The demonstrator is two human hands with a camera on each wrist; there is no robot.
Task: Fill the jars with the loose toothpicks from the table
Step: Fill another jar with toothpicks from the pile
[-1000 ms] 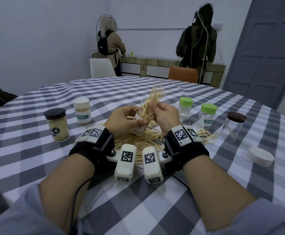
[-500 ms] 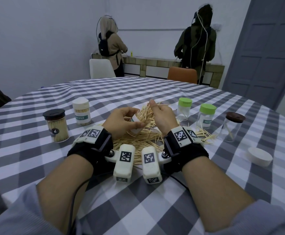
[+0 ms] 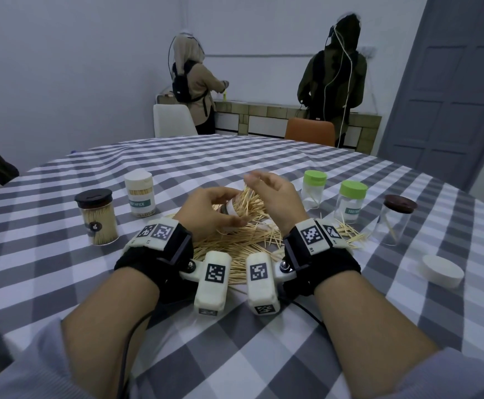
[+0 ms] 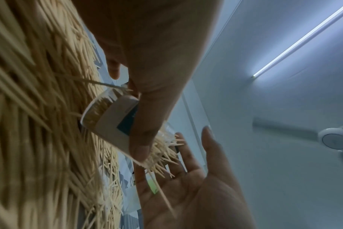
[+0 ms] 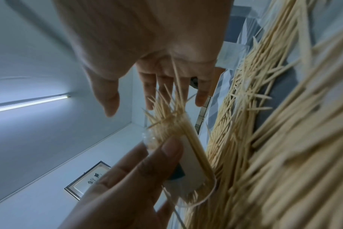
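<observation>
We hold a clear labelled jar (image 3: 230, 210) in our left hand (image 3: 206, 214), fingers and thumb curled round its wall; the jar is tilted, mouth toward the right hand, just above the loose toothpicks (image 3: 235, 246) heaped on the checked tablecloth (image 3: 235, 355). A bundle of toothpicks (image 3: 249, 201) fans out of the jar mouth — in the left wrist view the tips (image 4: 162, 156) splay past the rim toward the opposite palm. Our right hand (image 3: 275, 197) is poised beside the mouth with fingers spread and nearly straight; one toothpick lies across its palm, and the hand grips nothing. To the left stand a dark-lidded jar (image 3: 98, 218) and a white-capped jar (image 3: 140, 192), both packed with toothpicks. To the right stand two green-lidded jars (image 3: 314, 190) (image 3: 351, 201) and a brown-lidded jar (image 3: 396, 218) — each nearly empty. A white lid (image 3: 442, 270) lies apart near the table edge.
</observation>
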